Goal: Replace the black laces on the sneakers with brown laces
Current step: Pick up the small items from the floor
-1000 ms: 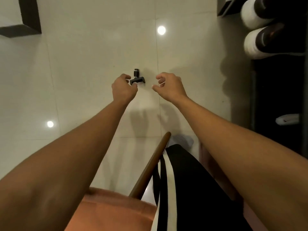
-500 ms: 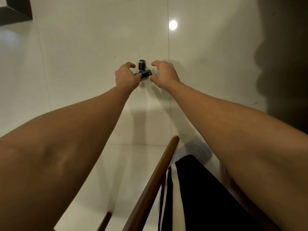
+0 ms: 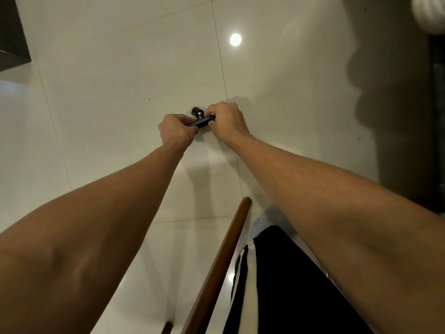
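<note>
A small black clamp-like mount (image 3: 200,119) with a ball joint and a round knob hangs in front of me over the pale tiled floor. My left hand (image 3: 177,130) pinches its left end with curled fingers. My right hand (image 3: 226,121) grips its right end, fingers curled over the top. Both arms are stretched far forward. No sneaker laces are in view; only a white rounded edge (image 3: 428,13) shows at the top right corner.
A wooden chair arm (image 3: 224,261) runs up from the bottom centre beside my black trousers with white stripes (image 3: 277,285). A dark furniture corner (image 3: 12,37) sits at the top left. A dark mat or shelf (image 3: 437,116) lines the right edge.
My right hand has closed onto the black mount's right end, where before it hovered beside it. My left hand keeps its pinch. The view has tilted slightly.
</note>
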Motion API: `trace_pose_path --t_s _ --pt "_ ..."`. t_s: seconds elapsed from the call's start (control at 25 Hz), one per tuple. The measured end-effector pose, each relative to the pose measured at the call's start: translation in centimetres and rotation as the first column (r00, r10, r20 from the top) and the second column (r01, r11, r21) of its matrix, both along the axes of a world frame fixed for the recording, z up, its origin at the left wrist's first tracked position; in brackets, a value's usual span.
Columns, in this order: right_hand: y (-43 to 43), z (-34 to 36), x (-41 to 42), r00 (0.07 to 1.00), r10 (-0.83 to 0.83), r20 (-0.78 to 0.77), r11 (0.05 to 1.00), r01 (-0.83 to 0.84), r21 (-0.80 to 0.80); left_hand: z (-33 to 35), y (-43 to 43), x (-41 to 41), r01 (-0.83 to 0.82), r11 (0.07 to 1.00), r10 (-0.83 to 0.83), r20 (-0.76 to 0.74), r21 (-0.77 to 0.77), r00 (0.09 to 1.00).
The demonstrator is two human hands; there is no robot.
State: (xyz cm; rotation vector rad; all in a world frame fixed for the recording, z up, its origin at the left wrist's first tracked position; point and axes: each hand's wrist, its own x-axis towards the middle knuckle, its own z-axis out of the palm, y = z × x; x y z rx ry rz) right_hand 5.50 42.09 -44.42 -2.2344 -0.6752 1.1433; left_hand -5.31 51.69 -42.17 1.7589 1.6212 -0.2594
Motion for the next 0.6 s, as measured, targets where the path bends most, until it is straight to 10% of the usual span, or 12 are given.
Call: trace_pose_path --t_s 0.6 --pt "-8.8 20.7 10.1 0.982 -0.142 0.122 0.989 0.136 0.059 20.5 -6.7 9.8 0.247 0.964 -0.262 0.197 0.096 0.945"
